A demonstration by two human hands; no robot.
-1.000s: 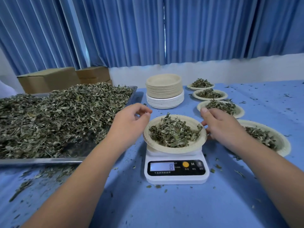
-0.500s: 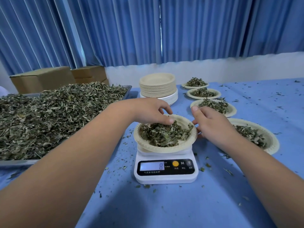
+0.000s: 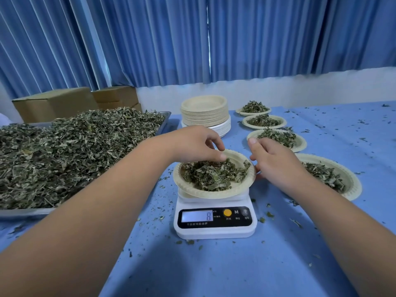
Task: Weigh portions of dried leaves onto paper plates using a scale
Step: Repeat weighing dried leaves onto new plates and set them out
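Nearest us, the blue cloth-covered counter [image 3: 214, 271] carries only leaf crumbs, and that open stretch runs on into the lower right of the frame. At centre stands the white digital kitchen scale [image 3: 214, 230], its display showing an 8. The round beige paper plate [image 3: 205, 193] sits on the scale's platform, heaped with crumpled green dried leaves [image 3: 214, 175].

This plate lies squarely between our two hands. Our left hand [image 3: 196, 144] comes in from the left, its grip curled, thumb and fingertips pinching into the leaves at the pile's far-left edge. Our right hand [image 3: 277, 162] is against the plate's right rim. Its lower fingertips are hidden under that rim, so we cannot tell whether this grip clasps the plate or merely touches it.

We judge that the portion is being trimmed and that the plate goes right next; the right hand is the nearer one for that. Being round, the plate has no long axis to mind. The line that counts is the row of filled paper plates [image 3: 356, 190], which runs from just beside our right forearm away towards upper centre. Room for another plate looks best at the near end, lower right.

Left of the scale, the long steel tray [image 3: 25, 212] holds the bulk leaf heap [image 3: 75, 151]. Beyond are a stack of empty beige plates [image 3: 203, 112], brown cardboard boxes [image 3: 55, 103] and pleated blue curtains [image 3: 150, 39].
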